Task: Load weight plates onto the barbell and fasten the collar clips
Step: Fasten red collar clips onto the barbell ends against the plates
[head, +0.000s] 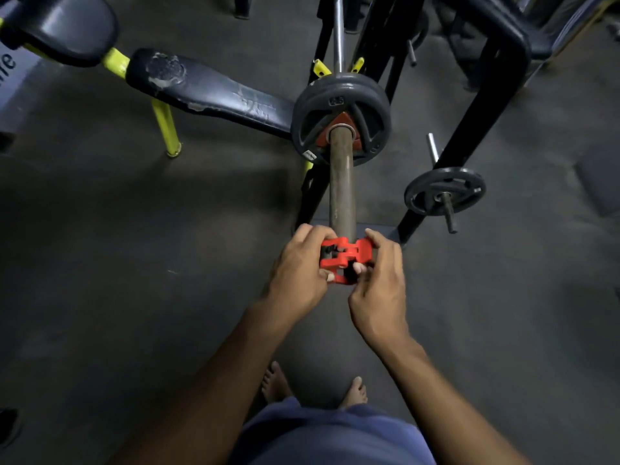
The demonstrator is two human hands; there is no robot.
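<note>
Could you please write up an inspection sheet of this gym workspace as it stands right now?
Surface: dark rubber floor, bare around the person's feet.
Job's things: weight plates sit far up the barbell sleeve; red collar clip is at the sleeve's near end, well short of the plates, not yet fastened against them.
Clutter: spare plate on a rack peg to the right.
Grippers: left hand and right hand both grip the clip.
Cables: nothing seen.
Surroundings: worn padded bench with yellow legs on the left; black rack frame on the right.
</note>
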